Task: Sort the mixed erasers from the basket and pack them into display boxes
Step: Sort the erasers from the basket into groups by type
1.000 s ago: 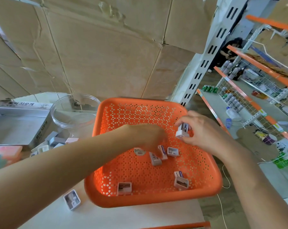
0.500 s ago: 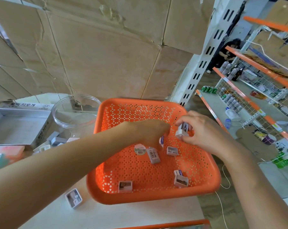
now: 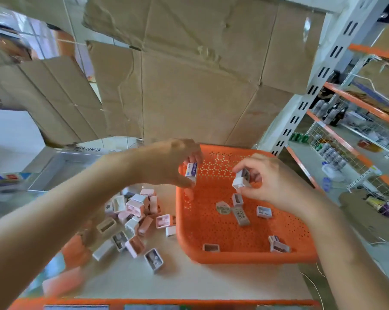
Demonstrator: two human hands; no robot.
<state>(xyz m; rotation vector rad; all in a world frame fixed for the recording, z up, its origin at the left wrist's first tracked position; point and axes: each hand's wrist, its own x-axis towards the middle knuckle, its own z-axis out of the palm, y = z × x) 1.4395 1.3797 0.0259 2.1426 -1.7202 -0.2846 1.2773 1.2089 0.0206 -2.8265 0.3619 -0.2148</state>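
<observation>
Left hand [image 3: 166,163] pinches a blue-labelled eraser [image 3: 191,170] and right hand [image 3: 271,180] pinches a white one [image 3: 241,179], lifted above the orange basket [image 3: 240,256], likely for sorting.

I have a single wide-angle head camera, looking forward and down from close above the orange basket [image 3: 244,257] on the table [image 3: 189,285].

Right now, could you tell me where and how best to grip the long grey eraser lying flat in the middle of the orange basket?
Probably pinch the grey eraser across its two long sides at mid-length, coming straight down: it lies flat on the basket floor, and a round tag crowds its far end.
</observation>
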